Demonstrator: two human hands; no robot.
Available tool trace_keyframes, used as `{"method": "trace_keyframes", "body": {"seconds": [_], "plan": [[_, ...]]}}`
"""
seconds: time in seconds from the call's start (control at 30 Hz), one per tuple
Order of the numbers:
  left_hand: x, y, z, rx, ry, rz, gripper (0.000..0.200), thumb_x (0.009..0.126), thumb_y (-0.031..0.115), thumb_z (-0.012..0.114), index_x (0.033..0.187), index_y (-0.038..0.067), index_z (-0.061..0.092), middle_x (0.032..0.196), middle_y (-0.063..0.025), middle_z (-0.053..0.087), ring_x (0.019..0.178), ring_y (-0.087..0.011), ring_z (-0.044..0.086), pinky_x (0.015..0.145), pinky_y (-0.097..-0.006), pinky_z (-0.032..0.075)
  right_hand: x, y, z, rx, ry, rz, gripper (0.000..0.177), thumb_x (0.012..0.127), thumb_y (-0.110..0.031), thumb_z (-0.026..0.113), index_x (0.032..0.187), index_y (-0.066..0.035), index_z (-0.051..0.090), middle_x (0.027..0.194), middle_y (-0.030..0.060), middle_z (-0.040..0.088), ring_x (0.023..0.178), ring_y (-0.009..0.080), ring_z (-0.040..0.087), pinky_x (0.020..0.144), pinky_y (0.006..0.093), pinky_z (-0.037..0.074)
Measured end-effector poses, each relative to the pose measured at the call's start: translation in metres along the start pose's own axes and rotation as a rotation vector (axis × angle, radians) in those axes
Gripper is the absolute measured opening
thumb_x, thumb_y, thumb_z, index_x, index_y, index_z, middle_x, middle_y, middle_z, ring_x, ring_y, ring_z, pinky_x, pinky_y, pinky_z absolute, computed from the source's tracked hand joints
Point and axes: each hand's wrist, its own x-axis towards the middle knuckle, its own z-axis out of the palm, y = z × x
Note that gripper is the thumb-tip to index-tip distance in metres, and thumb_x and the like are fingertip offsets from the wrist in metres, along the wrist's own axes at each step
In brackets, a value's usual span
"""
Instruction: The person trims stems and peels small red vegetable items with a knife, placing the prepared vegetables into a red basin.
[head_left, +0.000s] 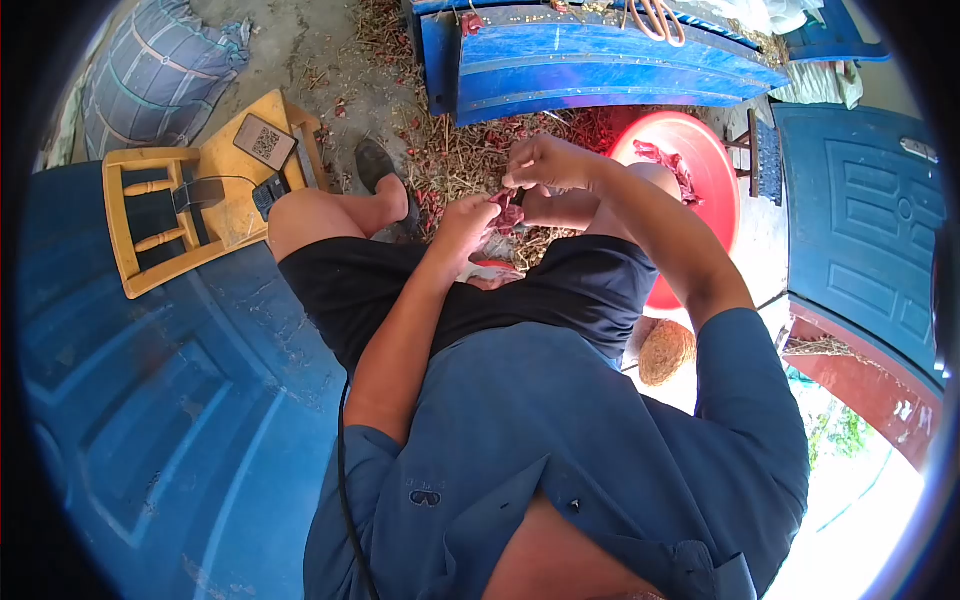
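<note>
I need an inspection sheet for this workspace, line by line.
Surface: floor strewn with dry stalks and red scraps.
Job's things: dark red bunch in hand; red tub at right holds similarly coloured pieces.
Clutter: yellow chair bearing a printed code card, among other items.
Grip: left hand holds the bunch; right hand close beside it, its hold unclear.
Cables: black cord along the shirt's left side.
Surroundings: checked sack, blue panelled door.
</note>
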Motion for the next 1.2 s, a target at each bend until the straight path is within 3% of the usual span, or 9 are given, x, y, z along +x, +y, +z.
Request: {"method": "trace_keyframes", "body": {"seconds": [0.17, 0.43, 0.5, 0.7, 0.8, 0.9, 0.93, 1.0, 1.2], "plan": [[0.006, 0.014, -0.004, -0.088, 0.004, 0.017, 0.014, 0.091, 0.014, 0.056, 0.097, 0.005, 0.065, 0.063, 0.005, 0.05, 0.047, -0.0031, 0.038, 0.042, -0.0215, 0.027, 0.007, -0.003, 0.059, 1.259, 0.501, 0.126, 0.016, 0.09, -0.019, 0.071, 0.088, -0.003, 0.069, 0.083, 0.0037, 0.066, 0.08, 0.0159, 0.065, 0.077, 0.0305, 0.054], [-0.001, -0.005, 0.001, 0.048, 0.058, 0.0, 0.017, 0.09, 0.012, 0.053, 0.099, 0.005, 0.065, 0.064, 0.0047, 0.052, 0.046, -0.0032, 0.039, 0.041, -0.0217, 0.027, 0.027, 0.014, 0.07, 1.735, 0.884, 0.082, 0.015, 0.096, -0.019, 0.062, 0.098, -0.004, 0.066, 0.091, 0.0067, 0.07, 0.085, 0.0155, 0.067, 0.08, 0.0359, 0.054], [-0.018, 0.004, 0.011, -0.004, 0.173, -0.027, 0.019, 0.089, 0.011, 0.051, 0.099, 0.004, 0.065, 0.065, 0.0041, 0.053, 0.045, -0.0035, 0.039, 0.041, -0.022, 0.028, 0.022, 0.011, 0.062, 1.691, 0.895, 0.089, 0.022, 0.096, -0.021, 0.063, 0.105, -0.001, 0.066, 0.094, 0.0077, 0.07, 0.087, 0.0158, 0.068, 0.081, 0.0357, 0.054], [-0.009, 0.009, -0.013, -0.115, 0.051, 0.004, 0.018, 0.089, 0.012, 0.049, 0.096, 0.005, 0.064, 0.064, 0.0053, 0.05, 0.043, -0.0014, 0.033, 0.038, -0.0197, 0.023, 0.009, 0.071, 0.068, 0.421, 0.874, 0.114, 0.037, 0.096, -0.03, 0.061, 0.12, -0.002, 0.064, 0.097, 0.0056, 0.068, 0.078, 0.015, 0.065, 0.069, 0.0291, 0.053], [-0.012, 0.006, -0.004, -0.033, 0.081, 0.006, 0.016, 0.089, 0.012, 0.05, 0.095, 0.006, 0.063, 0.063, 0.0063, 0.048, 0.044, -0.0014, 0.034, 0.039, -0.0198, 0.023, -0.009, 0.059, 0.08, 0.847, 0.748, 0.165, 0.046, 0.096, -0.038, 0.059, 0.129, -0.006, 0.059, 0.092, 0.0064, 0.066, 0.075, 0.0148, 0.063, 0.063, 0.0295, 0.054], [-0.004, -0.009, -0.007, 0.022, 0.07, 0.004, 0.015, 0.091, 0.013, 0.051, 0.097, 0.006, 0.063, 0.063, 0.007, 0.048, 0.044, -0.0016, 0.036, 0.04, -0.0198, 0.025, -0.024, -0.01, 0.109, 0.71, 0.63, 0.219, 0.071, 0.089, -0.05, 0.067, 0.142, -0.008, 0.047, 0.089, 0.0083, 0.063, 0.076, 0.0164, 0.063, 0.058, 0.0318, 0.055], [-0.004, -0.011, -0.009, 0.003, 0.077, 0.021, 0.011, 0.093, 0.015, 0.051, 0.095, 0.008, 0.06, 0.063, 0.0068, 0.046, 0.043, -0.002, 0.036, 0.038, -0.0196, 0.026, -0.027, -0.027, 0.116, 0.667, 0.589, 0.237, 0.066, 0.087, -0.048, 0.07, 0.137, -0.008, 0.053, 0.097, 0.0114, 0.067, 0.079, 0.0176, 0.065, 0.065, 0.0325, 0.056], [-0.001, -0.003, -0.007, -0.042, 0.075, 0.051, 0.01, 0.096, 0.018, 0.052, 0.093, 0.01, 0.057, 0.062, 0.0071, 0.045, 0.043, -0.0018, 0.037, 0.037, -0.0192, 0.027, -0.009, -0.029, 0.138, 0.363, 1.005, -0.137, 0.04, 0.087, -0.031, 0.072, 0.116, -0.005, 0.068, 0.105, 0.0132, 0.071, 0.082, 0.018, 0.069, 0.077, 0.0317, 0.054], [-0.013, -0.002, -0.003, -0.041, 0.095, 0.039, 0.011, 0.096, 0.017, 0.054, 0.097, 0.01, 0.062, 0.073, 0.0053, 0.053, 0.055, -0.0029, 0.045, 0.046, -0.0207, 0.033, -0.019, -0.039, 0.121, 0.847, 0.663, 0.116, 0.037, 0.091, -0.031, 0.069, 0.117, -0.005, 0.07, 0.086, 0.0034, 0.071, 0.068, 0.0077, 0.063, 0.055, 0.0238, 0.052]]}}
